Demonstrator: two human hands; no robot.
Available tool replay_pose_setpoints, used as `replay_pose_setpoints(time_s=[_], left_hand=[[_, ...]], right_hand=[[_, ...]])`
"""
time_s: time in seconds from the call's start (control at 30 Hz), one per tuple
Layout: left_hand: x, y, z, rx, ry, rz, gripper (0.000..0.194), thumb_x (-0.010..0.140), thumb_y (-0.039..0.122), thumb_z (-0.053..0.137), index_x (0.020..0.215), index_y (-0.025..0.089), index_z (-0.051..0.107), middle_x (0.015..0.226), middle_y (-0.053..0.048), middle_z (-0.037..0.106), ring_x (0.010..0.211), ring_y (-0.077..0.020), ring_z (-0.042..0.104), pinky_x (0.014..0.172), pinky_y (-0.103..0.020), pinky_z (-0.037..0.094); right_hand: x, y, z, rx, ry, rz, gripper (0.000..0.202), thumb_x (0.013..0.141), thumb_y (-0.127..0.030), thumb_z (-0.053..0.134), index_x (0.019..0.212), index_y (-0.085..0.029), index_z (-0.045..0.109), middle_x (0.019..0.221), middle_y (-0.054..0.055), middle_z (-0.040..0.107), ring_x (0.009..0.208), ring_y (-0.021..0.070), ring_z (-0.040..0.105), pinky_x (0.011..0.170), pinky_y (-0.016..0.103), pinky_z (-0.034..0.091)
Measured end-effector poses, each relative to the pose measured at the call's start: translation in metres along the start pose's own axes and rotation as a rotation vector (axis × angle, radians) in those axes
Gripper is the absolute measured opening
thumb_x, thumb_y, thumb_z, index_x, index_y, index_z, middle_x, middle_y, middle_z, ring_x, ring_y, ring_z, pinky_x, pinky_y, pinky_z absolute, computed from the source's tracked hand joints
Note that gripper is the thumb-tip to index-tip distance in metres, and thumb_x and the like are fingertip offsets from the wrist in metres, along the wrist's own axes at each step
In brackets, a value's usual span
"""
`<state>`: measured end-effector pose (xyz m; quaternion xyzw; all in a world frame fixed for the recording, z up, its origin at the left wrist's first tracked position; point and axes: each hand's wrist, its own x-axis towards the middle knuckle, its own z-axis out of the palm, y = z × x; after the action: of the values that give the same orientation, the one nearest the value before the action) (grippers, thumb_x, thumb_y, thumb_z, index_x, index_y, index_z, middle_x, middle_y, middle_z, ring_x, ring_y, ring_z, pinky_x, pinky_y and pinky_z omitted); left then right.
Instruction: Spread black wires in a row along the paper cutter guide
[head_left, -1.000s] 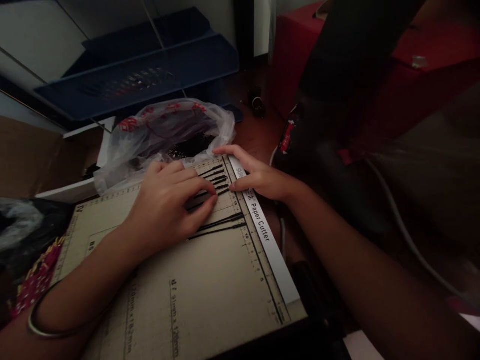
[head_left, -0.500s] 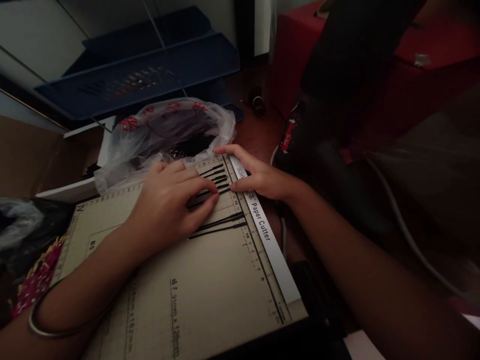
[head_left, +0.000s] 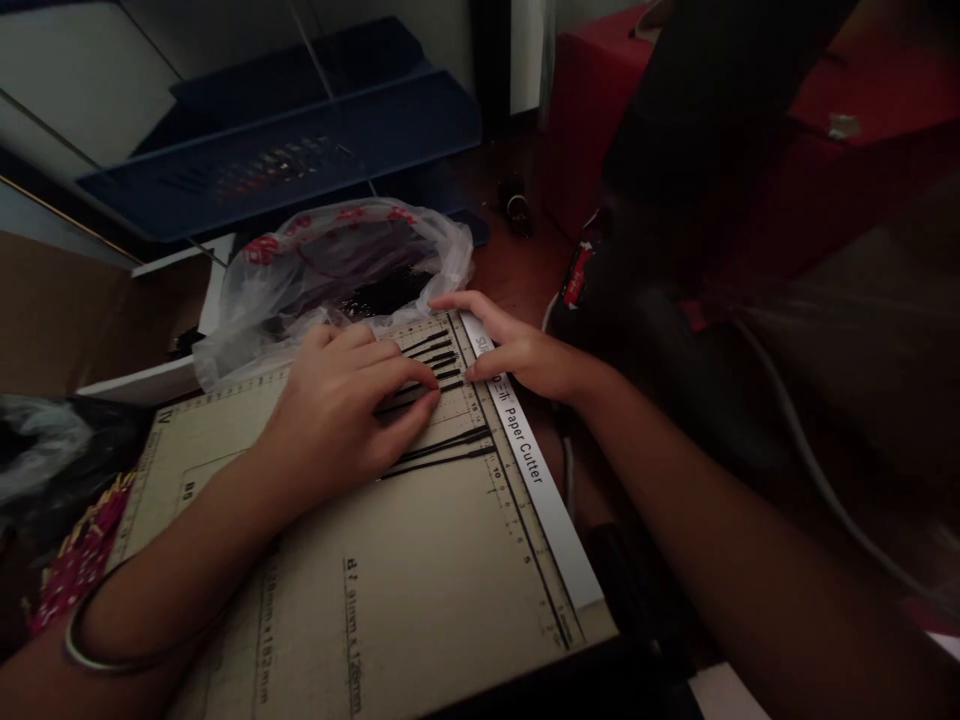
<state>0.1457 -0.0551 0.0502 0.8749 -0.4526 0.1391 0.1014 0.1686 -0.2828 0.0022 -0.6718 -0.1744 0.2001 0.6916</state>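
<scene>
Several thin black cords (head_left: 442, 447) with thicker ends lie across the beige board of a paper cutter (head_left: 442, 560). Their thick ends point towards its white edge strip, near the ruler marks. My left hand (head_left: 341, 395) rests on the board, thumb and forefinger pinched on one cord of the upper group; its other fingers are curled, covering part of the cords. Across the white strip reaches my right hand (head_left: 517, 350), its forefinger stretched to the board's far corner and its thumb beside the cord ends. Thumb and forefinger are spread apart; the other fingers are hidden.
A clear plastic bag (head_left: 277, 290) with red print, holding dark items, stands beyond the board. Behind it is a blue rack (head_left: 300, 160). At right are a person's dark-clothed leg (head_left: 675, 180), a red box (head_left: 892, 90) and a cable (head_left: 810, 460). Pink patterned material (head_left: 82, 560) lies left.
</scene>
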Motion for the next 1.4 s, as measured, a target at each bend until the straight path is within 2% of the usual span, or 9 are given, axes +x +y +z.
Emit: replay_pose_setpoints(time_s=[0.43,0.63,0.9,1.4], left_hand=[[0.000,0.009,-0.007,-0.079,0.035,-0.033,0.014,0.098,0.027,0.061,0.092,0.021,0.072,0.071,-0.001,0.063,0.072,-0.0206,0.054,0.071,-0.039,0.028],[0.001,0.016,-0.010,-0.229,-0.092,0.050,0.015,0.100,0.026,0.061,0.090,0.023,0.073,0.075,0.000,0.067,0.075,-0.0198,0.056,0.076,-0.040,0.030],[-0.002,0.014,-0.008,-0.264,-0.115,0.055,0.013,0.099,0.025,0.064,0.091,0.023,0.073,0.076,0.001,0.067,0.078,-0.0199,0.057,0.078,-0.041,0.030],[-0.002,0.014,-0.009,-0.107,-0.077,0.059,0.013,0.098,0.026,0.063,0.090,0.024,0.073,0.074,0.000,0.068,0.073,-0.0214,0.053,0.077,-0.043,0.029]], right_hand=[[0.000,0.002,-0.001,-0.005,0.009,-0.022,0.083,0.065,-0.023,0.065,0.145,-0.025,0.043,0.157,0.006,0.044,0.153,0.0292,0.035,0.136,0.053,0.021],[-0.002,0.003,-0.001,0.017,-0.005,-0.019,0.083,0.066,-0.022,0.064,0.146,-0.026,0.043,0.156,0.005,0.045,0.150,0.0281,0.038,0.135,0.052,0.025],[-0.002,0.003,-0.001,0.017,-0.007,-0.013,0.085,0.066,-0.022,0.065,0.147,-0.024,0.042,0.154,0.007,0.047,0.150,0.0294,0.038,0.135,0.054,0.024],[0.000,0.004,-0.001,0.026,-0.010,-0.025,0.083,0.064,-0.021,0.065,0.144,-0.025,0.043,0.156,0.006,0.045,0.154,0.0297,0.034,0.135,0.053,0.025]])
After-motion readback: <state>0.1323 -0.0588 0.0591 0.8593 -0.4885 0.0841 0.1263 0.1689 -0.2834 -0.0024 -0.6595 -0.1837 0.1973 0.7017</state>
